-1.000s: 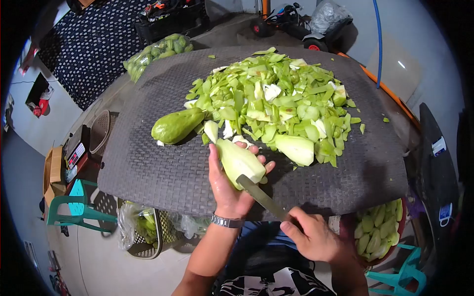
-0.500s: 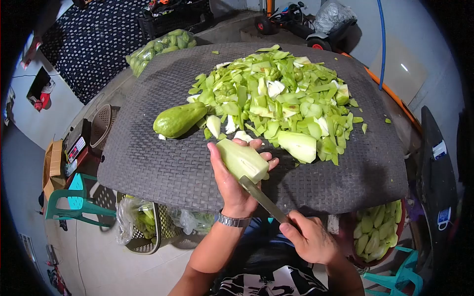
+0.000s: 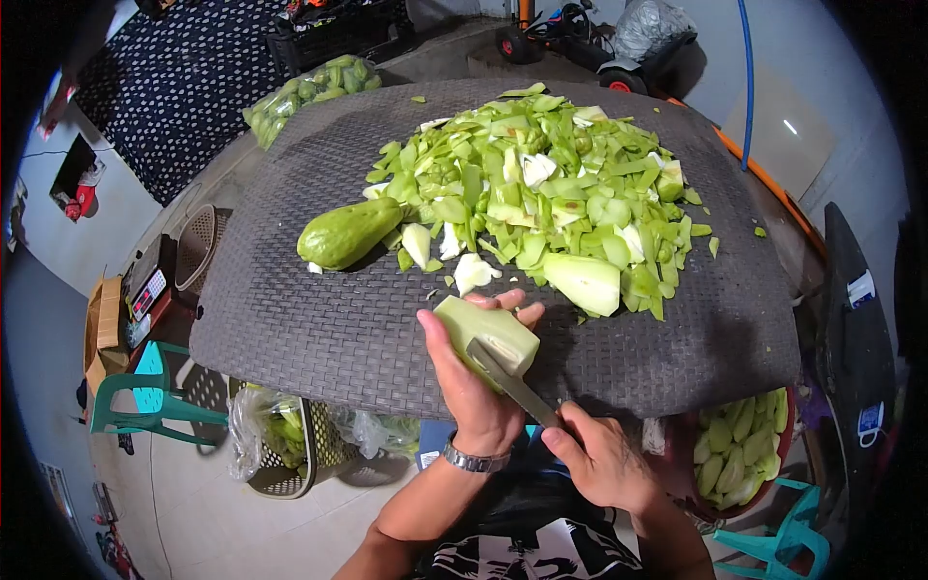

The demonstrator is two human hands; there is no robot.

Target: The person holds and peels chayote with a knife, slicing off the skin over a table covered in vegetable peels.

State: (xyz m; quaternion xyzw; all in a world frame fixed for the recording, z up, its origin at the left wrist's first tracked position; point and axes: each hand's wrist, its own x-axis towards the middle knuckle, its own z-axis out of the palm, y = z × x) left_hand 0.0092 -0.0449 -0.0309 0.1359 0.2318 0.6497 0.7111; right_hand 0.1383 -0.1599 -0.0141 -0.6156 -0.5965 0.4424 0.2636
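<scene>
My left hand [image 3: 474, 382] is wrapped round a peeled, cut piece of chayote [image 3: 488, 333], its pale cut face turned toward me. A knife [image 3: 517, 387] is gripped in my right hand [image 3: 604, 459], and its blade tip lies against that cut face near the core. Both hands are over the near edge of the woven table [image 3: 319, 338]. Just beyond them spreads a heap of green peelings [image 3: 541, 184]. Another peeled chayote [image 3: 585, 283] rests at the heap's near side, and an unpeeled chayote [image 3: 350, 235] lies to its left.
Below the table, a red tub [image 3: 720, 503] at right holds peeled chayotes, and a basket [image 3: 324, 449] at left holds bagged green ones. A teal chair [image 3: 159, 396] stands left, another teal chair [image 3: 788, 532] lower right. A bag of chayotes [image 3: 314, 92] sits beyond the table.
The held chayote has shifted slightly right and down with my left hand. The knife tip has moved onto the cut face. A white piece behind my left hand shows more fully.
</scene>
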